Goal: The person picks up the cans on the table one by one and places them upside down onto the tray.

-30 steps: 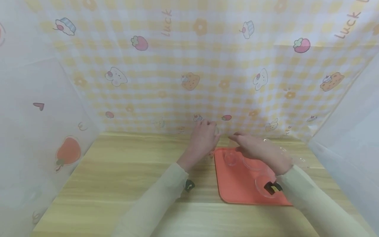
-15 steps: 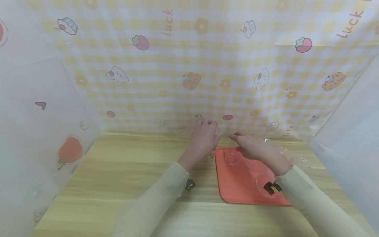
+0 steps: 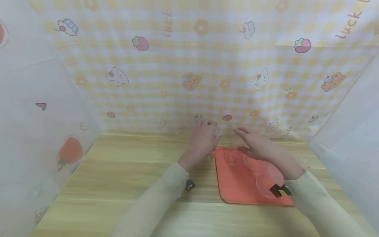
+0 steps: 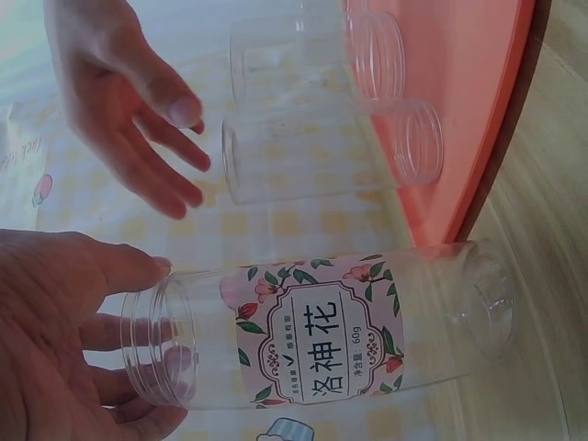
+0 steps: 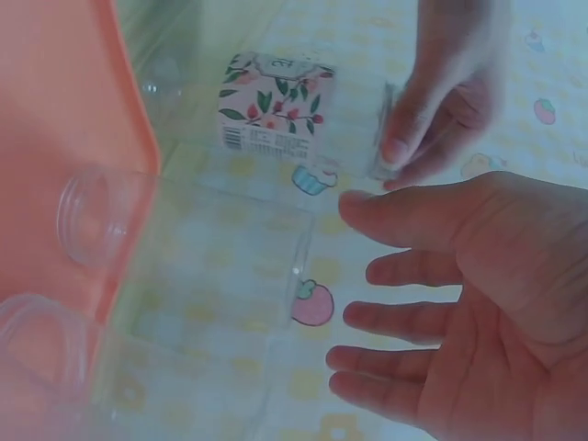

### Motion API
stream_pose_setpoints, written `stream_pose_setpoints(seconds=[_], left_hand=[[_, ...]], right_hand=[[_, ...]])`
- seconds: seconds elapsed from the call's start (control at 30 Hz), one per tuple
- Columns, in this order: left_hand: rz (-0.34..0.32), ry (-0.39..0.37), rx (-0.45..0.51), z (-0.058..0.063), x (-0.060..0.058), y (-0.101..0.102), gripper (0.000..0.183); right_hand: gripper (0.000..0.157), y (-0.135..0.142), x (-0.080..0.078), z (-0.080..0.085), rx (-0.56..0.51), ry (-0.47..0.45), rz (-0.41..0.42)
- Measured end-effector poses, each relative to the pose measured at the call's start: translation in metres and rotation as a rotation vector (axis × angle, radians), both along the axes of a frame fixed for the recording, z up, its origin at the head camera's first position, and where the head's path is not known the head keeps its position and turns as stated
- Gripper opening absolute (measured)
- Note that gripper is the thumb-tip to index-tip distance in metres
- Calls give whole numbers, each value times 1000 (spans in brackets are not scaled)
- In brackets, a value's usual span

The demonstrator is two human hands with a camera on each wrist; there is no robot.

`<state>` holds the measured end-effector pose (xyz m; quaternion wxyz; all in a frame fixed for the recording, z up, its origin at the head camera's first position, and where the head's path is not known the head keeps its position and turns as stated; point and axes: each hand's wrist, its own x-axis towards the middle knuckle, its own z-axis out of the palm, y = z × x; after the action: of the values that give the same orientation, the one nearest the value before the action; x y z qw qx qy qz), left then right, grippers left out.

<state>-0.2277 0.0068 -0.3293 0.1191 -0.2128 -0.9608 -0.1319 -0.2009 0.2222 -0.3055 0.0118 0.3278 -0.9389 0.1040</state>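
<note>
My left hand (image 3: 204, 138) grips the threaded neck of a clear plastic jar (image 4: 312, 331) from above. A pink flower-patterned label with Chinese characters wraps the jar, which stands upright on the table beside the tray's far left corner. To the right, my right hand (image 3: 262, 148) is held with its fingers spread and nothing between them, above the tray's far side. Close to it, several unlabelled clear jars (image 5: 211, 248) stand mouth down on the orange tray (image 3: 237, 184). In the head view my hands and the transparency hide much of the jars.
The wooden table (image 3: 133, 171) carries the tray on its right half. Behind rises a yellow checked cloth (image 3: 165, 72), near both hands. White sheets (image 3: 32, 85) hang along the sides.
My right hand has shifted a little right and its fingers have spread away from the clear jars. My left hand stays in place on the labelled jar.
</note>
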Motion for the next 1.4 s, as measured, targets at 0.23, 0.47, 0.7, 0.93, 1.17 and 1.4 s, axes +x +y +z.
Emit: stream_pose_setpoints(seconds=[0.23,0.47,0.7,0.93,1.17,1.4], left_hand=[[1,-9,14,-1,0,-2,46],[1,-34,52,-2,-1,-2,45],[10,-50,81,0,0,-2,44],[6,-78,156,5,-3,-11,38],[-13,-81,286,16,-2,-32,33],[18,-62,308,24,-1,-51,41]], right_hand=[[62,9,4,1,-63,59,56],[60,18,8,0,-80,100,83],[55,26,12,-7,-92,185,136],[61,34,19,-9,-109,169,127],[64,42,24,-9,-111,163,120],[58,48,27,-9,-100,142,76]])
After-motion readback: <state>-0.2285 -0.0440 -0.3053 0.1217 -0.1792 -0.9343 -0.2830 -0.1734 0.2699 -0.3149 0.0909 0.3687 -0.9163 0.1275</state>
